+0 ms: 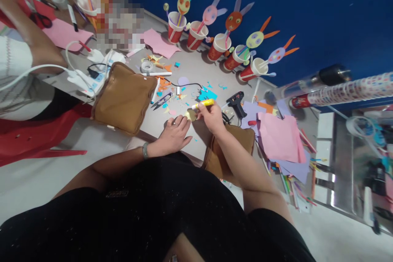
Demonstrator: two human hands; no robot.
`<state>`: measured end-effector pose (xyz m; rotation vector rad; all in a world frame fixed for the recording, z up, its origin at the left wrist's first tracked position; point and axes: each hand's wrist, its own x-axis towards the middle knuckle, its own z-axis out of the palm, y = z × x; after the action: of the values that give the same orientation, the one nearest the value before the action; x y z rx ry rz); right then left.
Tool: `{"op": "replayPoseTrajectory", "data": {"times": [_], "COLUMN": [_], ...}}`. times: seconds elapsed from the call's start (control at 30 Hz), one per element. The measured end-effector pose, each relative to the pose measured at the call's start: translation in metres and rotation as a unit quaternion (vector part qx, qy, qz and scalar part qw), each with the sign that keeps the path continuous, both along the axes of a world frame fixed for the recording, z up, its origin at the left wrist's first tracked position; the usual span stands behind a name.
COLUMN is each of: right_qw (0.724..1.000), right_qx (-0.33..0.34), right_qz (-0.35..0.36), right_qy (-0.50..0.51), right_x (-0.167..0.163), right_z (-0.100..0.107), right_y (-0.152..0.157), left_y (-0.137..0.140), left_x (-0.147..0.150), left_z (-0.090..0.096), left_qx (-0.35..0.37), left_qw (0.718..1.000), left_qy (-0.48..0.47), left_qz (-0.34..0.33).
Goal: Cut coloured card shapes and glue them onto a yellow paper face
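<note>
My right hand [212, 118] is closed around a yellow marker [206, 102], holding it at a slant above the table. Just below it lies a small pale yellow paper cutout [190, 115]. My left hand [175, 134] rests palm down at the table edge, its fingertips against the cutout and its thumb spread apart. To the left of the hands are thread snips [163, 101], among blue, orange and yellow paper scraps [208, 93]. A black glue gun [236, 103] sits to the right of my right hand.
Several red-and-white paper cups [217, 47] with rabbit-faced paper heads line the blue wall. Brown cushions [124, 97] flank the hands at the table edge. Pink paper [281, 136] lies at right. A power strip [89, 82] and another person's arm [43, 45] are at left.
</note>
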<state>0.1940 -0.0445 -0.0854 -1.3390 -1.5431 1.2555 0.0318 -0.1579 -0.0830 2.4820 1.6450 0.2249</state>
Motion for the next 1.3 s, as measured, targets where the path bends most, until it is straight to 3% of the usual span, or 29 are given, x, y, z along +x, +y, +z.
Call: {"op": "replayPoseTrajectory", "data": {"times": [0.07, 0.13, 0.23, 0.37, 0.73, 0.97, 1.1, 1.2, 1.3], "right_qw": [0.997, 0.998, 0.996, 0.969, 0.942, 0.951, 0.989, 0.999, 0.995], "right_qx": [-0.048, -0.047, 0.04, 0.161, 0.188, 0.18, 0.094, 0.031, 0.058], "right_qz": [-0.025, -0.02, 0.022, 0.06, 0.113, 0.09, 0.018, -0.01, 0.016], "right_qy": [0.048, 0.035, -0.073, -0.177, -0.256, -0.236, -0.11, -0.039, -0.081], "right_x": [0.002, 0.005, 0.01, 0.015, 0.018, 0.019, 0.019, 0.019, 0.018], "right_z": [-0.002, -0.001, 0.003, 0.011, 0.012, 0.01, 0.009, 0.009, 0.01], "right_y": [0.001, 0.0, -0.006, -0.013, -0.019, -0.017, -0.013, -0.011, -0.013], "left_y": [0.0, 0.0, 0.0, 0.0, 0.0, 0.0, 0.001, 0.001, 0.001], "left_x": [0.0, 0.0, 0.0, 0.0, 0.0, 0.0, 0.001, 0.0, 0.0], "left_z": [0.0, 0.0, -0.001, -0.002, -0.002, -0.003, -0.002, -0.001, 0.0], "left_qx": [0.0, 0.003, 0.006, 0.01, 0.015, 0.009, -0.007, -0.01, -0.01], "left_qw": [1.0, 1.0, 1.0, 1.0, 1.0, 1.0, 1.0, 1.0, 1.0], "left_qy": [0.001, 0.001, 0.003, 0.002, 0.008, 0.005, 0.002, -0.001, -0.002], "left_qz": [0.0, -0.001, -0.003, -0.005, -0.006, -0.007, -0.006, -0.005, -0.005]}}
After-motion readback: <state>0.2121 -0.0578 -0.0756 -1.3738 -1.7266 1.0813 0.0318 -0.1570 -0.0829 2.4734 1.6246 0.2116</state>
